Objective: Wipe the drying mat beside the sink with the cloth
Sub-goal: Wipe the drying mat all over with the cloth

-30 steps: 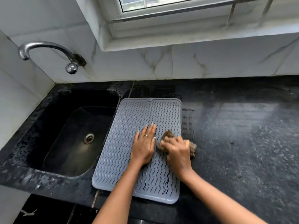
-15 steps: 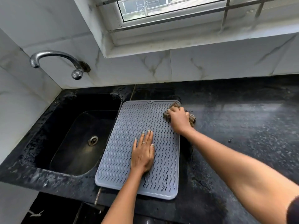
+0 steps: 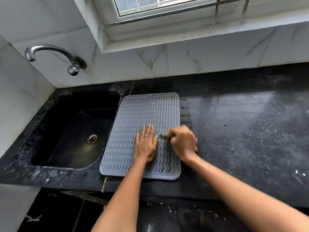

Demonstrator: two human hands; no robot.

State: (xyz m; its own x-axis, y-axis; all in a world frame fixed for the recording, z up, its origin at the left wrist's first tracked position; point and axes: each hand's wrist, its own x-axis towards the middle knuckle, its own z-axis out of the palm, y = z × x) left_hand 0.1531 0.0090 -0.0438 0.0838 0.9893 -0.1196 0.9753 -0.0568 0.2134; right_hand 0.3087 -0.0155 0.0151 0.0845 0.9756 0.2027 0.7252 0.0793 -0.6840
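Mat (image 3: 147, 114): grey, ribbed, flat on the surface (image 3: 242, 131) just right of the sink (image 3: 75, 131); likely soft, light, prone to sliding
Cloth (image 3: 164, 136): bunched, limp; best held balled
Right hand (image 3: 183, 142): grip closed round cloth, on mat's right side
Left hand (image 3: 146, 144): fingers straight, pressing mat mid-near

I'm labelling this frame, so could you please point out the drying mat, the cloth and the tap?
drying mat (image 3: 147, 109): head view, bare ribbed centre.
cloth (image 3: 164, 136): head view, edge poking out of the right hand's grip.
tap (image 3: 50, 47): head view, top of the curved spout.
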